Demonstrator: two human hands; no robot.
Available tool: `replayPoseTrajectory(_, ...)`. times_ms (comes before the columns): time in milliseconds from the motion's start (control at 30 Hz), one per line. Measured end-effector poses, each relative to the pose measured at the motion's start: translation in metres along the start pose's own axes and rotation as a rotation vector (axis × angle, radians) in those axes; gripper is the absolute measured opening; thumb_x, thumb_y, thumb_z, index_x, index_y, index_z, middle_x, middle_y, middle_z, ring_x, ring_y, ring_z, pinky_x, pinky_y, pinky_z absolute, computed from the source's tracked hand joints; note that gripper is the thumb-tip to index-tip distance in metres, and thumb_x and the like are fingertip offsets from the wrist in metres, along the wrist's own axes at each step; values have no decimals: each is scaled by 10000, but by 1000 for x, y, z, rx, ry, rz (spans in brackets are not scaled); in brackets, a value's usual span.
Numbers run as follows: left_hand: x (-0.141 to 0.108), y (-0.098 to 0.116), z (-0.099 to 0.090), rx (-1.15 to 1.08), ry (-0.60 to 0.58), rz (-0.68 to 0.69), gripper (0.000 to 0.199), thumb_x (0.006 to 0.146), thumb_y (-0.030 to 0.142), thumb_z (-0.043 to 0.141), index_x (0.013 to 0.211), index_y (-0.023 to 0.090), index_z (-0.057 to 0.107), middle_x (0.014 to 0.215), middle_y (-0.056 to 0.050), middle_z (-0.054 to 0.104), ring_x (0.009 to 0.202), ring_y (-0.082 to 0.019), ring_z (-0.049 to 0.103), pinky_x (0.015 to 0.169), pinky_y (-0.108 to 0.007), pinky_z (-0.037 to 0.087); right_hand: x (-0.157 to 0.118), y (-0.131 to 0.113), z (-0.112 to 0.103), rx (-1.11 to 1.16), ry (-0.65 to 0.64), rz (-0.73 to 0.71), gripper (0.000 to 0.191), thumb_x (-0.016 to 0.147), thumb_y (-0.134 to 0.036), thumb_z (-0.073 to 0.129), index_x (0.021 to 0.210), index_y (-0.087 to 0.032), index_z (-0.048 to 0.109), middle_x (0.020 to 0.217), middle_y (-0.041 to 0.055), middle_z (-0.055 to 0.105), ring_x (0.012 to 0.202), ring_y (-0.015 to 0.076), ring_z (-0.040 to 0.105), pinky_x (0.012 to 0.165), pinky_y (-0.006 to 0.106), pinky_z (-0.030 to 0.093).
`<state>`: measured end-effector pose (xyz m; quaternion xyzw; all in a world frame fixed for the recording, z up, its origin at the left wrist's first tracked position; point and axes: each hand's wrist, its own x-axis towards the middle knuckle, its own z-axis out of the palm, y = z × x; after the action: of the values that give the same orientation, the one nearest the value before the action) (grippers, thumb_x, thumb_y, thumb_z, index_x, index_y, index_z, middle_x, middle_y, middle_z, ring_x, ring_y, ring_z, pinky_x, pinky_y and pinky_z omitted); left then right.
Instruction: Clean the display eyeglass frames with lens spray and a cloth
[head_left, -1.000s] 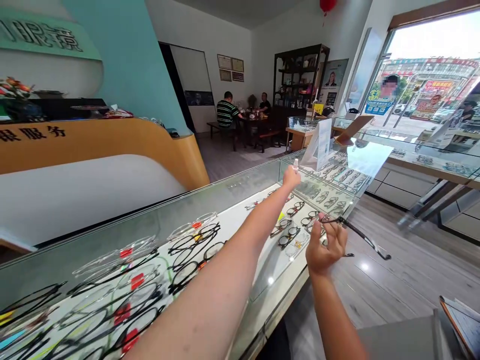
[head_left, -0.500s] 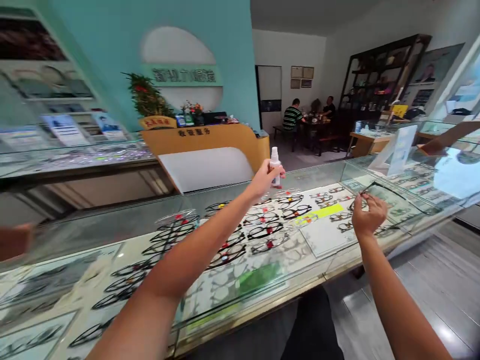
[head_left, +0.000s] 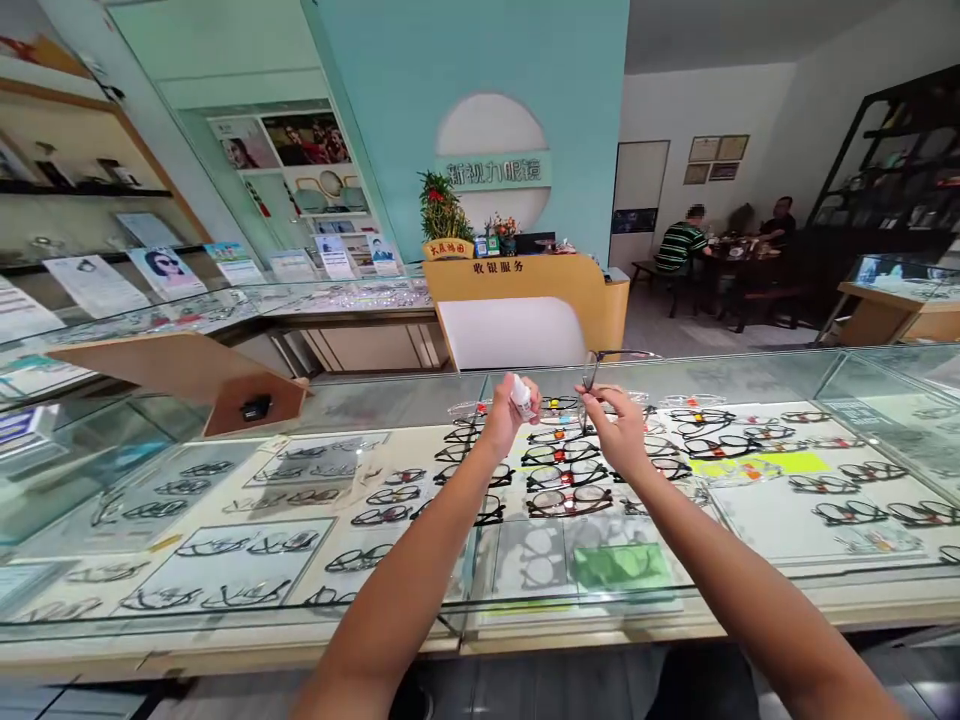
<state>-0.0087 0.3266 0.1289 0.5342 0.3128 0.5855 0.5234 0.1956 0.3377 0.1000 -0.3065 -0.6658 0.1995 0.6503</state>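
I was in an optician's shop: rows of spectacles lined the glass display case across the lower frame; an eyewear sign hung upper centre.

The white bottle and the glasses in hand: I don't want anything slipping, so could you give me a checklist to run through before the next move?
1. Bottle securely held: ok, the left hand is wrapped around it.
2. Glasses held: ok, in the fingers of the right hand, with one arm sticking out to the right in the picture.
3. Bottle and glasses apart: ok, a gap shows between them.
4. A hand free: not ok, both are occupied.
5. Bottle cap on or off: cannot tell, too small to make out.
6. Lenses free of smudges: cannot tell at this size.
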Motion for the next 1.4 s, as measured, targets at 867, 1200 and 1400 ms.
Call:
replayPoseTrajectory(867,-8,-36,8,467,-14,149,540,969,686,473,708,213,493,687,3,471,667,-159,396,664,-337,309,-31,-19,-1,242,-301,218,260,1012,-481,692,908,-273,810,1002,49,825,964,262,681,936,424,502)
replayPoseTrajectory(1200,-14,-30,19,465,41,160,610,960,782,408,736,218,478,715,-5,469,662,-159,427,632,-320,356,-27,-20,-5,255,-344,254,290,994,-514,706,872,-271,807,995,46,825,962,261,678,948,415,488)
replayPoseTrajectory(1400,-17,-23,18,523,22,185,597,990,753,357,746,222,480,727,-5,469,656,-161,421,645,-320,362,-20,-13,-8,337,-274,349,345,929,-592,748,825,-267,797,991,44,845,946,265,709,923,413,534)
